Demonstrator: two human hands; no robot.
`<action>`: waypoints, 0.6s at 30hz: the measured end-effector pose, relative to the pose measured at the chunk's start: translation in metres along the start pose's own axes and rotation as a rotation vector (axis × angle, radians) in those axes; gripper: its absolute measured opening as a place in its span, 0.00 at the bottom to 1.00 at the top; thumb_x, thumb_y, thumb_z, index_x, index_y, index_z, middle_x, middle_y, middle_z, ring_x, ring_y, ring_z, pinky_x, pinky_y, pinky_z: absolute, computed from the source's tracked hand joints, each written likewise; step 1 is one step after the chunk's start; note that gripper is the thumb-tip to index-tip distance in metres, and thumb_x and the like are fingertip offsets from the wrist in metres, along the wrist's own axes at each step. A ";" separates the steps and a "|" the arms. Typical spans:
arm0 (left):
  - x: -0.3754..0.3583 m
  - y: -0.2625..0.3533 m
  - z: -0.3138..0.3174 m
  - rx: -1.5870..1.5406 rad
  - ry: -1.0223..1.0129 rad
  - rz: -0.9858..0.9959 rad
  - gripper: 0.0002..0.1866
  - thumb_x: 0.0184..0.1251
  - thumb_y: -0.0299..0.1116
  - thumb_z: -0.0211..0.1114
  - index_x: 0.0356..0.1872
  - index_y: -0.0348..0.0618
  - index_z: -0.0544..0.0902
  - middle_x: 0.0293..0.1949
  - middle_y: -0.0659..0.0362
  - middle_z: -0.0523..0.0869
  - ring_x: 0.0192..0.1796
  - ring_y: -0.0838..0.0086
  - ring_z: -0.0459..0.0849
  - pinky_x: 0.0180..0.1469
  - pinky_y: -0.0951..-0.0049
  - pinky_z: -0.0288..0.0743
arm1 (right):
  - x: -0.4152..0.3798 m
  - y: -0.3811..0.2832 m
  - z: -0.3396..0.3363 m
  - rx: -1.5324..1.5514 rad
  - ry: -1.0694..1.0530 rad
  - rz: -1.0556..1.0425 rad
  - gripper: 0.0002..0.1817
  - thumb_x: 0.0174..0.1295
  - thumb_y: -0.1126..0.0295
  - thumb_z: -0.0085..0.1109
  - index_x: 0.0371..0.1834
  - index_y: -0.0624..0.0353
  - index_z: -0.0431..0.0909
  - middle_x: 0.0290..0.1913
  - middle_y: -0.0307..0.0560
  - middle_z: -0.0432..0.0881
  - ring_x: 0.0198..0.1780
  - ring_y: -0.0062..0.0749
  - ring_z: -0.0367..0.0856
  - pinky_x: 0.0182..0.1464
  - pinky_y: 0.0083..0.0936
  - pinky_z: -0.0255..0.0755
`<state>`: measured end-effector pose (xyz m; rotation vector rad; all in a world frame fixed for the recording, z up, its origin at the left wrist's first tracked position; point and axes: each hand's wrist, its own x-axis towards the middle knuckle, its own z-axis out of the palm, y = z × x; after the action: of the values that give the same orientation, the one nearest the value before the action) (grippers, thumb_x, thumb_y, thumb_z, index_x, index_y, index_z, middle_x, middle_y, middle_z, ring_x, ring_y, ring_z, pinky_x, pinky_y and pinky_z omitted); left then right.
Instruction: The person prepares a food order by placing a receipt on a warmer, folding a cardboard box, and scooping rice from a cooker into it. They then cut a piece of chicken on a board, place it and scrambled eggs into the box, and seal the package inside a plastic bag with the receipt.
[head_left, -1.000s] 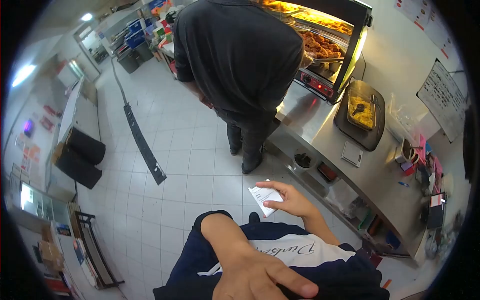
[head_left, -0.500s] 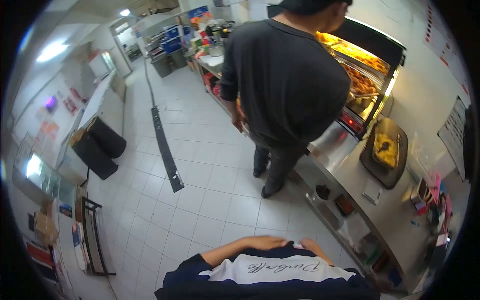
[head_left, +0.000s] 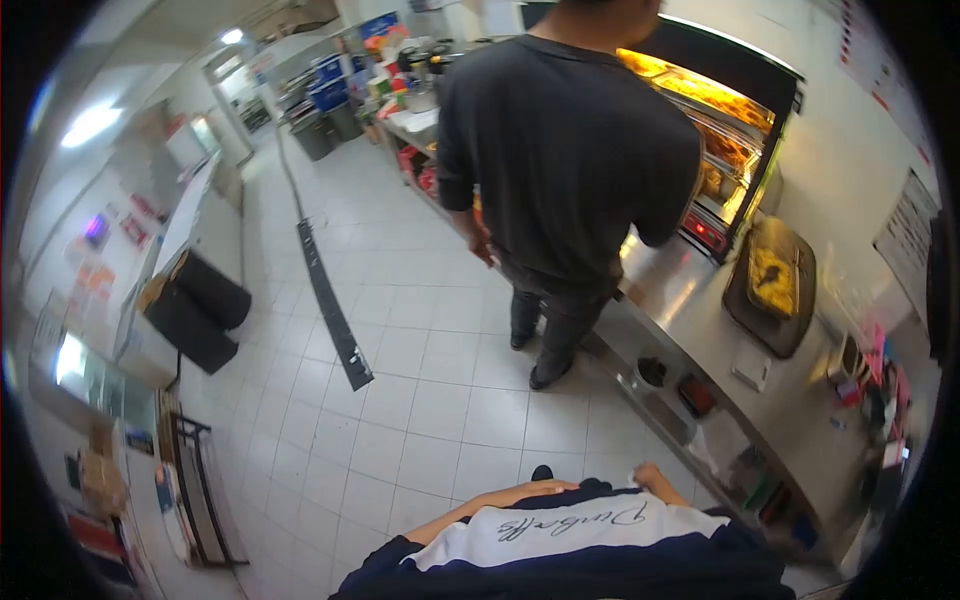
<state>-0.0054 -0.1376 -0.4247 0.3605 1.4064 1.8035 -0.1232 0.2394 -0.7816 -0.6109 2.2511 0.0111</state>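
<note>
My left hand rests flat against the front of my dark shirt, its fingers stretched out near the waist and their tips partly hidden. My right hand is closed a little to the right, just beyond the shirt's white printed panel. A small whitish bit shows at its fingers, too small to name. Both hands are low in the view, beside the steel counter.
A person in dark clothes stands ahead, facing a lit food warmer. On the steel counter are a black tray with yellow food and a white device. A black strip lies on the tiled floor; black speakers stand left.
My right hand has moved slightly right and away from my left hand. The person ahead has shifted the right arm toward the warmer. The view has tilted a little.
</note>
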 end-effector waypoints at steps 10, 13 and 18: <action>-0.056 0.077 -0.011 0.756 0.136 -0.181 0.17 0.66 0.45 0.57 0.48 0.47 0.82 0.40 0.54 0.82 0.47 0.61 0.80 0.48 0.67 0.75 | -0.022 -0.122 -0.075 0.608 0.174 0.126 0.22 0.41 0.67 0.60 0.44 0.52 0.83 0.45 0.56 0.81 0.49 0.48 0.80 0.51 0.34 0.73; -0.061 0.071 -0.006 0.983 0.244 -0.280 0.17 0.67 0.46 0.55 0.47 0.47 0.82 0.39 0.54 0.83 0.43 0.57 0.82 0.45 0.64 0.76 | -0.015 -0.098 -0.042 0.353 0.010 0.150 0.20 0.42 0.65 0.61 0.43 0.52 0.83 0.47 0.55 0.81 0.50 0.47 0.80 0.52 0.34 0.73; -0.059 0.027 -0.014 1.049 0.388 -0.309 0.16 0.68 0.45 0.53 0.45 0.46 0.81 0.40 0.55 0.83 0.44 0.59 0.82 0.45 0.62 0.77 | 0.043 -0.036 0.056 0.078 -0.117 0.150 0.16 0.43 0.62 0.62 0.38 0.53 0.84 0.46 0.53 0.81 0.49 0.45 0.80 0.50 0.34 0.74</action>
<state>0.0113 -0.1921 -0.3905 0.2868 2.4645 0.7777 -0.0932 0.2001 -0.8442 -0.3892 2.1678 0.0332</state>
